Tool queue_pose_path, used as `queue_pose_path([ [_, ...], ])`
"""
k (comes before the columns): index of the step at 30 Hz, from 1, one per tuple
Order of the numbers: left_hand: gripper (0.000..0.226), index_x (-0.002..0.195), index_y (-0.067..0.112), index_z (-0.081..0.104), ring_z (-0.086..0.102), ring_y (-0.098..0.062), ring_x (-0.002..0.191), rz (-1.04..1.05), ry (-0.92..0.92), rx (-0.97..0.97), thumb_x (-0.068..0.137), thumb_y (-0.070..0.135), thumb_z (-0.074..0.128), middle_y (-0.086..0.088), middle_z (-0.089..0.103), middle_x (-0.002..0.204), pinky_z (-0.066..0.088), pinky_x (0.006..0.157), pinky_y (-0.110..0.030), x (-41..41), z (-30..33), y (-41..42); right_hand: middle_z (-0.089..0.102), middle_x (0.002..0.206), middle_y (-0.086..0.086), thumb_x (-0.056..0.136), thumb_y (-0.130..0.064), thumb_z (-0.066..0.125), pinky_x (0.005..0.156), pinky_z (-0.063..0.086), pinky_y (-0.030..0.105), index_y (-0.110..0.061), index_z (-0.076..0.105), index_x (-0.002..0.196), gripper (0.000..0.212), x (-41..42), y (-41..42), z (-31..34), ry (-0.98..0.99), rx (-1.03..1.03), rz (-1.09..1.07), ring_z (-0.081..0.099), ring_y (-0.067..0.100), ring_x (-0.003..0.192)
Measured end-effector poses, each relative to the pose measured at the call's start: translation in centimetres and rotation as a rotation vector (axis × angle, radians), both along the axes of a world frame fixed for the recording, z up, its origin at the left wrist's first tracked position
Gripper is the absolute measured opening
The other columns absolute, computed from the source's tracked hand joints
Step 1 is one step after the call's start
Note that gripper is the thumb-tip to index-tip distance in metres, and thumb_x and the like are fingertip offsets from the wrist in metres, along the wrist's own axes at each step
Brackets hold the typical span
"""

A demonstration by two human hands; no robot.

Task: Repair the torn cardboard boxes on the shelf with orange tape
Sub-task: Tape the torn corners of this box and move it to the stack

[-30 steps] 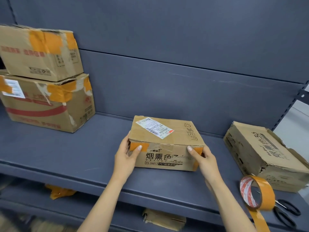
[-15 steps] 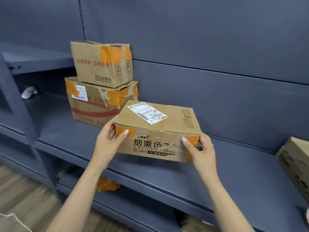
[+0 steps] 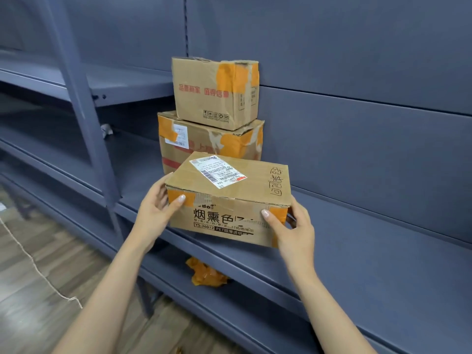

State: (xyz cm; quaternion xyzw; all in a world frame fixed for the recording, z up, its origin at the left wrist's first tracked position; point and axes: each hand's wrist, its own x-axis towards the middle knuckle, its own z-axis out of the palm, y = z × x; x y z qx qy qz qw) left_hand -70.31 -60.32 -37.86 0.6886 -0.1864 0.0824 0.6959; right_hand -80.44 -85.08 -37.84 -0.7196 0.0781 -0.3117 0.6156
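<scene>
where hands (image 3: 224, 221) grip the box (image 3: 229, 198), its sides hide.

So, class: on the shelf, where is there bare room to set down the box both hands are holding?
Free: the shelf right of the held box, along the back panel. Crowded: behind it, two taped boxes stacked, the small box on the large box. Left hand and right hand grip its ends.

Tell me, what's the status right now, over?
Both hands, left and right, grip the taped box by its ends, over the shelf. Two-box stack right behind it. Nothing else in the way, over.
</scene>
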Motion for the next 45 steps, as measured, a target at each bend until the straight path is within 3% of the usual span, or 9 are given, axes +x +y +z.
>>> queue_pose_path([
  [8,0.059,0.136,0.033,0.044,0.045,-0.004,0.131,0.003,0.111,0.088,0.08,0.029,0.065,0.011,0.05,0.141,0.035,0.111,-0.032,3.8,-1.7,5.1,0.057,0.124,-0.02,0.08,-0.026,0.079,0.1,0.048,0.026,-0.031,0.058,0.133,0.058,3.6,4.2,-2.5,0.072,-0.009,0.045,0.054,-0.003,0.114],
  [13,0.064,0.14,0.029,0.042,0.043,-0.009,0.134,0.028,0.162,0.107,0.08,0.029,0.065,0.008,0.048,0.144,0.032,0.115,-0.041,6.4,-3.0,9.1,0.053,0.125,-0.02,0.081,-0.025,0.078,0.098,0.046,0.016,-0.028,0.054,0.136,0.06,5.8,7.7,-3.9,0.092,-0.038,0.12,0.051,-0.01,0.112],
  [18,0.04,0.129,0.034,0.051,0.054,-0.015,0.123,0.061,0.199,0.053,0.097,0.01,0.051,0.016,0.064,0.12,0.039,0.107,-0.039,8.9,-3.4,10.0,0.045,0.131,-0.017,0.078,-0.037,0.078,0.099,0.045,0.015,-0.029,0.046,0.142,0.072,7.5,10.2,-4.4,0.121,-0.027,0.138,0.048,-0.009,0.115],
  [20,0.035,0.124,0.038,0.052,0.054,-0.015,0.121,0.088,0.189,0.057,0.095,0.018,0.055,0.015,0.064,0.119,0.039,0.107,-0.041,9.5,-3.3,9.8,0.041,0.134,-0.019,0.076,-0.045,0.077,0.103,0.047,0.027,-0.033,0.045,0.141,0.074,8.0,11.1,-4.6,0.128,-0.043,0.125,0.045,-0.003,0.122],
  [23,0.064,0.132,0.036,0.047,0.052,-0.012,0.123,0.089,0.154,0.086,0.075,0.052,0.071,0.011,0.06,0.128,0.039,0.107,-0.04,10.1,-3.6,9.9,0.034,0.14,-0.021,0.077,-0.047,0.076,0.112,0.037,0.038,-0.036,0.035,0.147,0.081,8.5,12.5,-4.9,0.146,-0.121,0.08,0.03,0.002,0.131],
  [26,0.088,0.136,0.035,0.042,0.052,-0.014,0.122,0.105,0.146,0.124,0.061,0.066,0.076,0.011,0.058,0.129,0.042,0.104,-0.041,10.9,-4.0,10.2,0.026,0.148,-0.015,0.082,-0.045,0.072,0.114,0.027,0.031,-0.032,0.027,0.152,0.084,9.2,13.4,-4.7,0.175,-0.205,0.051,0.02,-0.003,0.121],
  [33,0.069,0.139,0.025,0.041,0.051,-0.008,0.122,0.147,0.143,0.053,0.078,0.042,0.071,0.009,0.056,0.132,0.042,0.106,-0.037,12.8,-4.4,10.6,0.023,0.152,-0.012,0.088,-0.041,0.066,0.104,0.021,0.017,-0.027,0.024,0.154,0.079,10.9,15.1,-4.6,0.212,-0.222,0.062,0.017,-0.006,0.116],
  [39,0.067,0.136,0.026,0.044,0.052,-0.01,0.121,0.12,0.164,0.016,0.078,0.044,0.074,0.009,0.058,0.129,0.04,0.105,-0.036,13.4,-4.6,10.8,0.022,0.151,-0.009,0.085,-0.042,0.07,0.093,0.021,0.014,-0.025,0.022,0.154,0.086,11.6,16.3,-4.4,0.232,-0.275,-0.023,0.016,-0.001,0.106],
  [45,0.073,0.135,0.029,0.044,0.052,-0.01,0.122,0.129,0.18,-0.001,0.073,0.052,0.076,0.01,0.058,0.129,0.04,0.106,-0.036,13.3,-4.4,10.6,0.015,0.153,-0.006,0.081,-0.053,0.07,0.096,0.022,0.018,-0.021,0.017,0.155,0.097,12.3,16.4,-3.7,0.298,-0.29,-0.037,0.011,0.0,0.1],
])
